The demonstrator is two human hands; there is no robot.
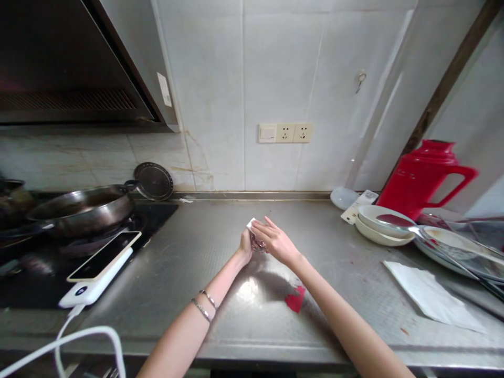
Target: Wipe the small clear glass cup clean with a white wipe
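Observation:
Above the middle of the steel counter, my left hand is closed around a small patterned object, largely hidden between the hands. A white piece shows at its upper end. My right hand lies over the object from the right, its fingers across the white piece. Below the hands, a torn red scrap lies on the counter near my right forearm.
On the left are a pan, a phone and a white power bank with a cable. Stacked bowls, a red thermos, plates and a white paper sheet are on the right.

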